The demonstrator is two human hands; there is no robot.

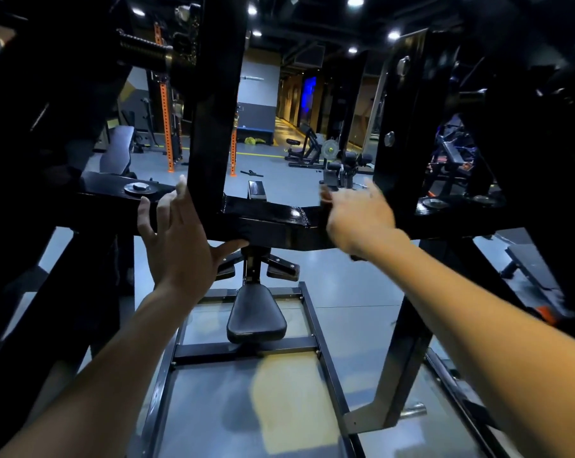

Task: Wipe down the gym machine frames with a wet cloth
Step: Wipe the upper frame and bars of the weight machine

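A black gym machine frame fills the view, its horizontal crossbar (272,226) running across the middle at chest height. My left hand (177,246) is up against the bar's left part, fingers spread and straight, thumb stretched along the bar's lower front edge. My right hand (358,223) is blurred and lies flat over the bar's right part, fingers pointing up and left. A small dark scrap (357,257) shows below its wrist; no cloth is plainly visible. A wide black upright post (213,110) rises from the bar between my hands.
Below the bar are a black padded seat (256,317) and the machine's floor frame (246,350). Another black upright (401,127) stands at right, dark frame parts at left. Beyond are grey floor, orange racks (168,127) and benches (304,150).
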